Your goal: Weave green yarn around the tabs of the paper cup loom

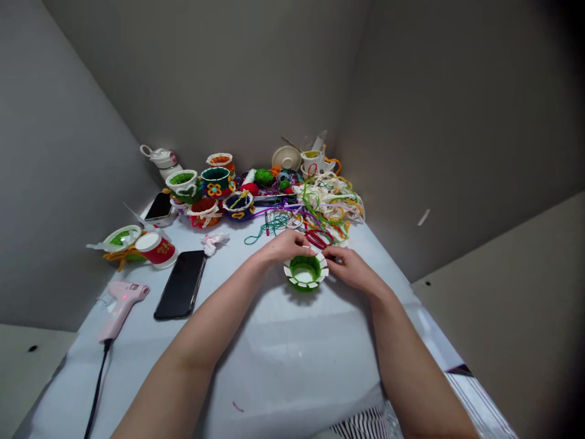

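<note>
A cut paper cup (305, 284) stands on the table in front of me, its wall lined with green yarn and its white rim tabs bent outward. My left hand (289, 246) reaches over its far left side, with thumb and fingers closed at the back tabs. From the right, my right hand (346, 266) pinches the rim with curled fingers. The fingertips are partly hidden behind the tabs. Just beyond the hands lie red-handled scissors (319, 238) and a tangle of teal yarn (265, 228).
A pink glue gun (122, 308) with a black cord lies left, near a black phone (180, 285) and a red-and-white paper cup (158, 249). Several yarn-covered cups (216, 183) stand at the back left. A heap of loose yarn (333, 198) fills the back right, against grey partitions.
</note>
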The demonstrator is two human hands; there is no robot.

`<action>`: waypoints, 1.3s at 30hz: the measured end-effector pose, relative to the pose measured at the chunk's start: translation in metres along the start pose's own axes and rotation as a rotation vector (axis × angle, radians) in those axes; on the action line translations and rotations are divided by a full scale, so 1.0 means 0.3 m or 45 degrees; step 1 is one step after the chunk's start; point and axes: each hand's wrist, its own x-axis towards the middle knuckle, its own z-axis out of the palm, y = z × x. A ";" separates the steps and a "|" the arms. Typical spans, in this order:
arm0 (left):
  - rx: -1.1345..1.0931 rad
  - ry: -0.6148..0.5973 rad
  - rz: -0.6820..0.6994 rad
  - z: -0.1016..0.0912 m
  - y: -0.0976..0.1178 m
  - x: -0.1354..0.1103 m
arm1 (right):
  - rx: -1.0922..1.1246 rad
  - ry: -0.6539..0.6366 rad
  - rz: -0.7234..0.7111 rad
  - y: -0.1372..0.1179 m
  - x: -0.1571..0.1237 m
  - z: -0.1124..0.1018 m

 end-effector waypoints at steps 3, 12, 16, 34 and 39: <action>0.014 0.169 -0.050 -0.003 -0.020 -0.032 | -0.014 0.096 0.000 -0.003 -0.004 -0.014; 0.042 0.383 -0.054 0.010 -0.004 -0.077 | -0.104 0.284 -0.176 -0.044 -0.009 -0.027; 0.087 0.400 -0.047 0.023 -0.019 -0.066 | -0.099 0.324 -0.223 -0.052 0.000 -0.010; -0.101 0.400 -0.106 0.033 -0.034 -0.063 | -0.091 0.065 -0.135 -0.035 -0.015 -0.034; -0.139 0.395 -0.150 0.033 -0.022 -0.071 | -0.122 0.152 -0.174 -0.039 -0.016 -0.036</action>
